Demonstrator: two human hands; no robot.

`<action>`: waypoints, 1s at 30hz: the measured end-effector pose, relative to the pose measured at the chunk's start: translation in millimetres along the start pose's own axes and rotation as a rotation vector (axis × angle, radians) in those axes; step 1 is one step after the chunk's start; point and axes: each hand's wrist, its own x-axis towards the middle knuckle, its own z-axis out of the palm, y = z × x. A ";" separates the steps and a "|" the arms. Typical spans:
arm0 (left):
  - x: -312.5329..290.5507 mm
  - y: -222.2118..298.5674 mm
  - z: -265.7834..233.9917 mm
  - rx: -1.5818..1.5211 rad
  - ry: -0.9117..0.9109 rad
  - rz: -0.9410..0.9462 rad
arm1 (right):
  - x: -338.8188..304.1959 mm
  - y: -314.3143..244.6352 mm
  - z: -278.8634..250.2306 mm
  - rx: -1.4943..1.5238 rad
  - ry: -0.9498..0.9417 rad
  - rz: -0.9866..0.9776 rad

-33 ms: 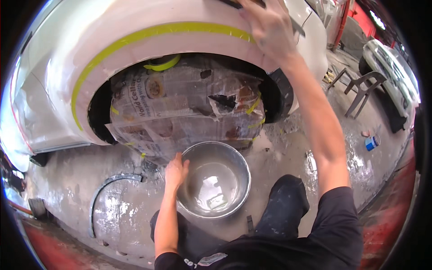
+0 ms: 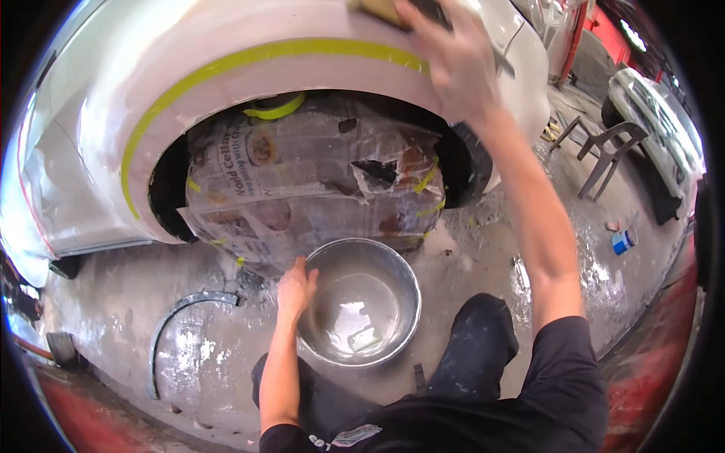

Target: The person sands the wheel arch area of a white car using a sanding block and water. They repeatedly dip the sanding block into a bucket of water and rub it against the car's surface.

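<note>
My right hand [image 2: 457, 72], somewhat blurred, is closed on a tan-and-dark sanding block [image 2: 377, 10] against the pale body panel [image 2: 325, 19] above the wheel arch. Below it, a strip of yellow-green masking tape [image 2: 226, 60] curves along the arch. My left hand [image 2: 296, 291] grips the left rim of a round metal basin [image 2: 406, 291] on the floor. Cloudy liquid fills its bottom, and a pale rectangular piece [image 2: 365, 338] shows there among reflections. Torn newspaper [image 2: 302, 170] covers the wheel, held with bits of tape.
A roll of yellow-green tape [image 2: 276, 109] rests atop the newspaper. On the wet floor lies a curved dark trim strip [image 2: 160, 332]. To the right are a grey plastic chair [image 2: 608, 147], a blue can [image 2: 623, 241] and another car [image 2: 657, 128].
My right hand has shifted slightly, and more of the sanding block shows at the top edge. The left hand and basin stay in place.
</note>
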 end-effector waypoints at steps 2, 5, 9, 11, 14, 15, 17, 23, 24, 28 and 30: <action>5.2 1.2 0.9 0.005 -0.019 -0.010 | -44.0 -9.5 -6.4 -0.068 0.068 -0.137; 10.1 7.5 -1.6 0.037 -0.073 -0.038 | -17.3 -12.3 -4.2 -0.136 0.055 -0.186; -0.6 6.7 -5.3 0.045 -0.053 -0.056 | 41.5 -36.2 -5.3 -0.079 0.039 -0.042; 2.9 5.7 -7.5 0.043 -0.032 -0.038 | 4.1 -21.4 7.1 -0.082 -0.008 -0.083; 3.3 8.5 -3.2 0.038 -0.035 -0.023 | -25.1 -24.3 -2.8 -0.098 0.047 -0.201; 4.9 8.6 -2.4 0.043 -0.032 -0.021 | -7.1 -16.4 3.1 -0.122 0.062 -0.249; 1.0 9.0 -3.1 0.054 -0.043 -0.038 | 36.7 -26.2 12.1 -0.052 -0.059 -0.073; 4.2 8.0 -4.9 0.025 -0.043 -0.034 | -19.6 -34.6 2.9 -0.156 0.112 -0.262; 7.5 8.4 -0.4 0.012 -0.026 -0.006 | -13.8 -29.2 3.0 -0.152 0.106 -0.274; 3.2 8.4 -5.5 0.021 -0.044 -0.042 | 46.9 -32.6 20.3 -0.097 -0.011 -0.128; 2.3 8.0 -6.0 0.005 -0.047 -0.046 | 38.8 -23.6 25.0 -0.124 0.065 -0.189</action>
